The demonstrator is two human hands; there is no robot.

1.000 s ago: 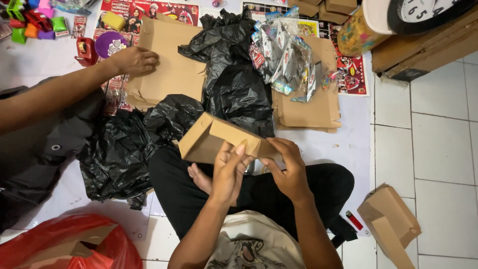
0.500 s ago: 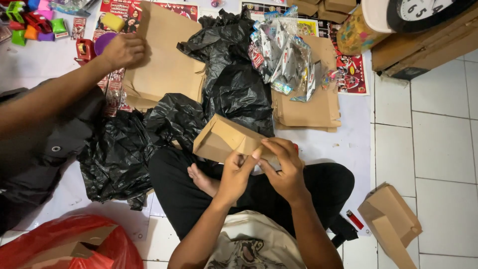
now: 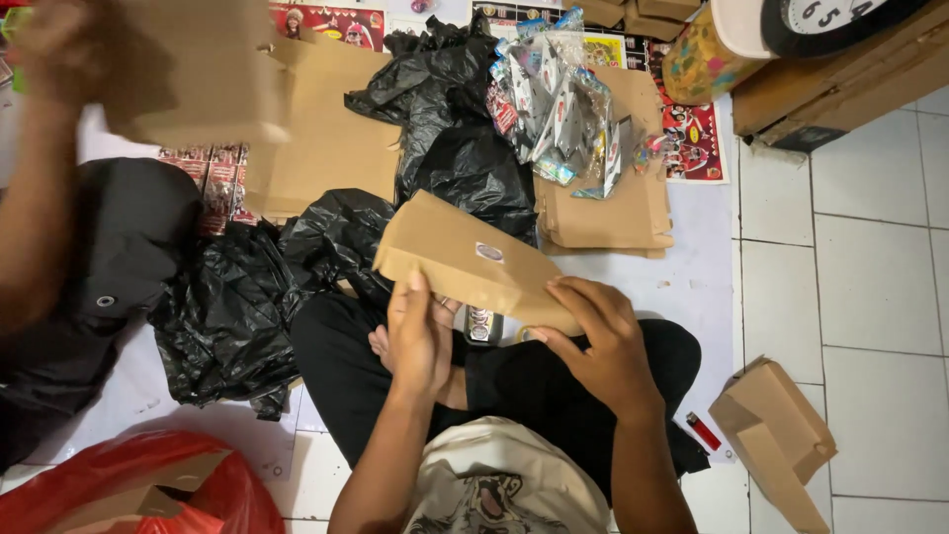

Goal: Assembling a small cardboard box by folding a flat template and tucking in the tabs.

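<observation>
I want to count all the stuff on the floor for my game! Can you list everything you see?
small cardboard box: one, brown, held in both hands over the lap
flat cardboard sheets: several, brown, on floor ahead
black plastic bags: several, crumpled around the cardboard
shiny packets: a bundle, silver and colourful, top centre
folded box: one, brown, right on tiles
lighter: one, red, by right knee
red bag: one, bottom left
clock: one, top right
another person's arm: one, left, lifting cardboard
left hand: under the box
right hand: on the box edge

brown cardboard box (image 3: pixel 465 262) | folded nearly flat, small sticker on top | tilted, over lap
</observation>
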